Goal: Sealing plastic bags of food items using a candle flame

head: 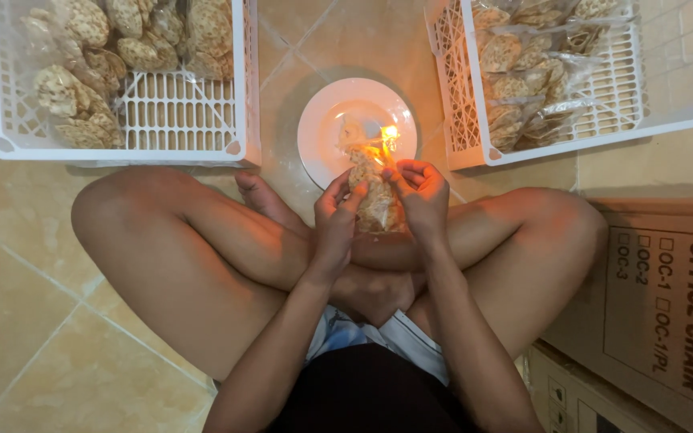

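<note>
I sit cross-legged on a tiled floor. My left hand and my right hand together hold a clear plastic bag of round crackers over my shins. The top of the bag points away from me, at a small flame. The flame burns above a white plate on the floor just beyond my hands. What feeds the flame is hidden by the glare and the bag.
A white slatted plastic basket at the upper left holds loose bags of crackers. A second white basket at the upper right holds several sealed bags. Brown cardboard boxes lie by my right knee.
</note>
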